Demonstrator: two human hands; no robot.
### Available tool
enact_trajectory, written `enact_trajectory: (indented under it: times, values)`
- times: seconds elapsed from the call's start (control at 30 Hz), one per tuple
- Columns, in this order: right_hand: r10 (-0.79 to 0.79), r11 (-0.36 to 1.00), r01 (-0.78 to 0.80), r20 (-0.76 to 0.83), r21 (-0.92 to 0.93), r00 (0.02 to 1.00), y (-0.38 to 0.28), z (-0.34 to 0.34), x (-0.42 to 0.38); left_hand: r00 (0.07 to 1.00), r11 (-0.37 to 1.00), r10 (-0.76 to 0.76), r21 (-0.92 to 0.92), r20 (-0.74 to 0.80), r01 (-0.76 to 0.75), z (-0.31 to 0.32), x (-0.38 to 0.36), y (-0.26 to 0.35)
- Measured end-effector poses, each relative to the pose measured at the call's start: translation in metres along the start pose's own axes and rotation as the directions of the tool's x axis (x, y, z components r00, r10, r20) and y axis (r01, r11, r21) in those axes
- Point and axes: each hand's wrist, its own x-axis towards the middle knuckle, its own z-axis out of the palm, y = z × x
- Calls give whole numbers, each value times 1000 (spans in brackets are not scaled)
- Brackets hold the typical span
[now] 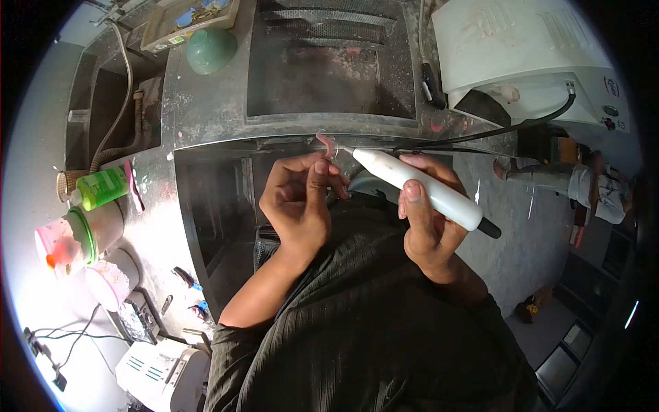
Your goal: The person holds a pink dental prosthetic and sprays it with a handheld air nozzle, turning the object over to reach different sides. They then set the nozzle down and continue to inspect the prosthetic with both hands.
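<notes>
Between the thumb and fingers of my left hand (pixel 300 196) is a small pink curved piece (pixel 325 144), held upright with a thin clear or wire-like edge. My right hand (pixel 434 216) is wrapped round a white handpiece (pixel 419 185) with a black rear end. Its narrow tip points left and is at or very near the pink piece; contact cannot be made out. Both hands are in front of the bench edge, above my dark clothing.
A recessed tray (pixel 329 82) lies ahead, with a green bowl (pixel 211 51) to its left. A white machine (pixel 528 62) stands at the right. On the left are a green bottle (pixel 103 187) and tubs (pixel 68 240). Another person (pixel 583 182) is at far right.
</notes>
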Motion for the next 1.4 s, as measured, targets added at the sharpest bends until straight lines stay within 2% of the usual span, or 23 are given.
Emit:
enact_trajectory:
  times: [0.1, 0.17, 0.27, 0.37, 0.7, 0.9, 1.0, 1.07, 1.2, 1.27, 1.4]
  values:
    - [13, 999, -12, -21, 30, 1000, -1, 3, 0, 1000, 998, 3, 55, 1, -3, -1, -1, 1]
    - [34, 998, -31, -59, 51, 998, -1, 5, -2, 999, 985, 41, 166, 7, -41, -3, -1, 0]
    - [26, 999, -26, -7, 18, 1000, -4, 4, 2, 995, 966, 98, 239, 20, -100, -2, -3, -1]
    - [50, 998, -49, -20, 41, 999, -9, 7, 4, 986, 953, 154, 257, 57, -164, -5, -2, -3]
    - [16, 999, -15, -19, 36, 1000, -10, 12, 6, 971, 908, 218, 345, 94, -238, -8, -2, 0]
    - [4, 1000, -4, 14, 4, 1000, -10, 11, 6, 961, 836, 229, 473, 159, -277, -8, -5, 3]
    - [10, 1000, -10, 2, 0, 1000, -9, 10, 6, 946, 801, 272, 504, 175, -324, -8, -4, -3]
    - [1, 1000, -1, 7, 1, 1000, -8, 8, 6, 910, 732, 387, 552, 147, -400, -7, -3, -7]
    - [-17, 1000, 17, -3, 13, 1000, -9, 8, 7, 895, 707, 425, 567, 138, -423, -11, -1, -14]
    - [-16, 1000, 17, 23, -19, 1000, -10, 7, 7, 869, 639, 460, 611, 181, -466, -13, -2, -16]
    - [3, 1000, -3, 6, 5, 1000, -10, 7, 6, 882, 617, 428, 650, 197, -445, -11, -3, -9]
